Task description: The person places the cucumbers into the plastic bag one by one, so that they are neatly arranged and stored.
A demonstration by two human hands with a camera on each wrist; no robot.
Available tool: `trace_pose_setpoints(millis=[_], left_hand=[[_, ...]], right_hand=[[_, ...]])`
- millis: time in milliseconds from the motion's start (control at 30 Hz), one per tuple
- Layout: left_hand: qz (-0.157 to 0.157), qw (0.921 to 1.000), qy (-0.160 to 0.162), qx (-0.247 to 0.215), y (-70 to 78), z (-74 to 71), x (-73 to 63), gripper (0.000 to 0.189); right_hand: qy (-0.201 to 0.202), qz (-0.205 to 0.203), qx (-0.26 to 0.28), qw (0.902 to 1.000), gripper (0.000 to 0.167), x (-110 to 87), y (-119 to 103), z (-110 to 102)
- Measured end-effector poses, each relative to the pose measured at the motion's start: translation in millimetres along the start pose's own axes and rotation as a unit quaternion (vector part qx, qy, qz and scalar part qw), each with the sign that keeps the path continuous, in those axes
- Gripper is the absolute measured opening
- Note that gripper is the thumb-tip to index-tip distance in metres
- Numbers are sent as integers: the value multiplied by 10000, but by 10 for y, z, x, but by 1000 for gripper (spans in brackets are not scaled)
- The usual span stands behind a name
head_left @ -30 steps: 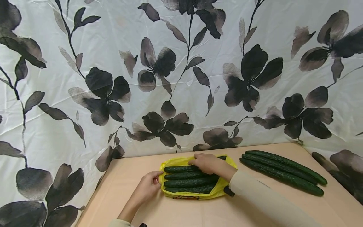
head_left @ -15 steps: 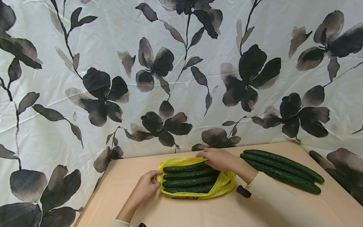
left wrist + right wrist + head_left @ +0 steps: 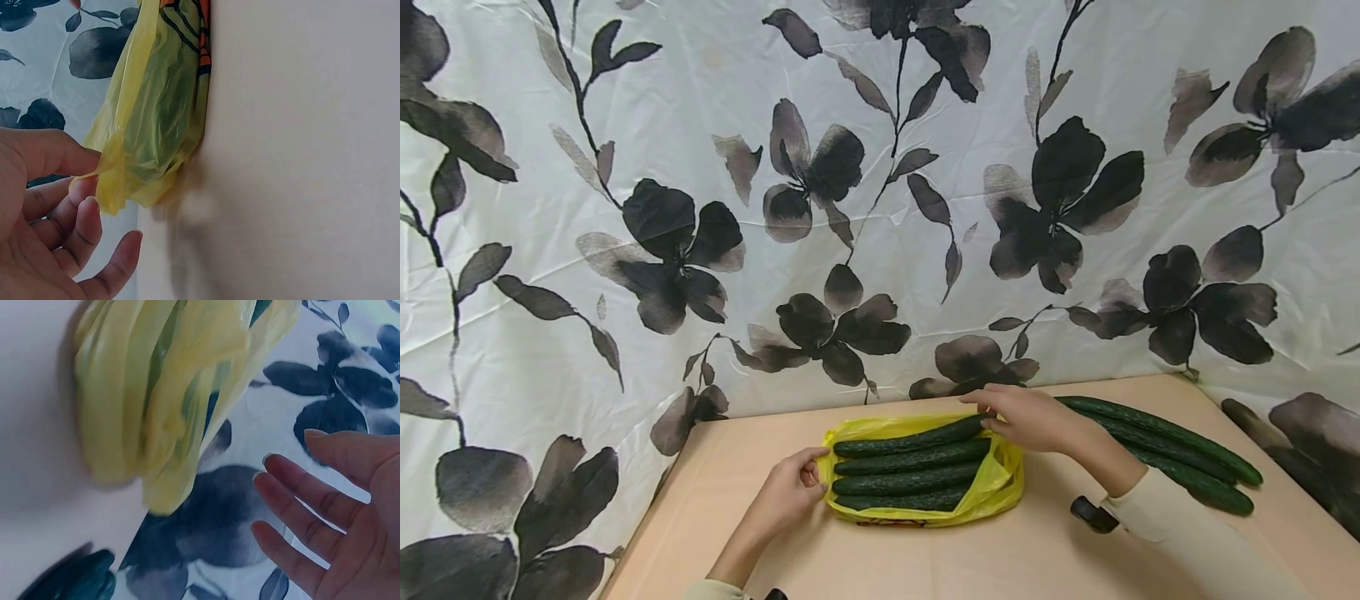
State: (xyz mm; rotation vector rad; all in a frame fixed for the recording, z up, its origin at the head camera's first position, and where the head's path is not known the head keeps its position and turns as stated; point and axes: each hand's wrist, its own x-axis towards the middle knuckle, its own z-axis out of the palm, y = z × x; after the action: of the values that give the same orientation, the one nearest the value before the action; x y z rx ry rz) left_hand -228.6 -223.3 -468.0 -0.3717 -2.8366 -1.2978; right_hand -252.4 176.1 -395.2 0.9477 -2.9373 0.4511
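Running left-to-right in the yellow bag (image 3: 1002, 483) are four cucumbers (image 3: 910, 461), nearest partly hidden. Left hand (image 3: 790, 486) pinches the bag's left edge; right hand (image 3: 1030, 419), fingers extended, near its right end.

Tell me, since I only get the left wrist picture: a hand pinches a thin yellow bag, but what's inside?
Observer: The head view shows four cucumbers side by side in the yellow bag.

Visitor: And what's the other hand doing?

Observer: The right hand holds nothing, as the right wrist view shows.

Visitor: Any cucumbers left outside?

Observer: Yes, three others lie on the table, right of the bag in the head view.
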Motion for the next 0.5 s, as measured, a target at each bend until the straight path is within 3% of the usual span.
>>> trace_pose_setpoints(millis=[300, 500], left_hand=[[49, 10000, -49, -25, -5, -5, -4, 54], [57, 10000, -78, -23, -6, -3, -19, 53]], right_hand=[[-68, 481, 1234, 9912, 44, -253, 301, -91], [-26, 489, 1499, 9875, 45, -419, 492, -76]])
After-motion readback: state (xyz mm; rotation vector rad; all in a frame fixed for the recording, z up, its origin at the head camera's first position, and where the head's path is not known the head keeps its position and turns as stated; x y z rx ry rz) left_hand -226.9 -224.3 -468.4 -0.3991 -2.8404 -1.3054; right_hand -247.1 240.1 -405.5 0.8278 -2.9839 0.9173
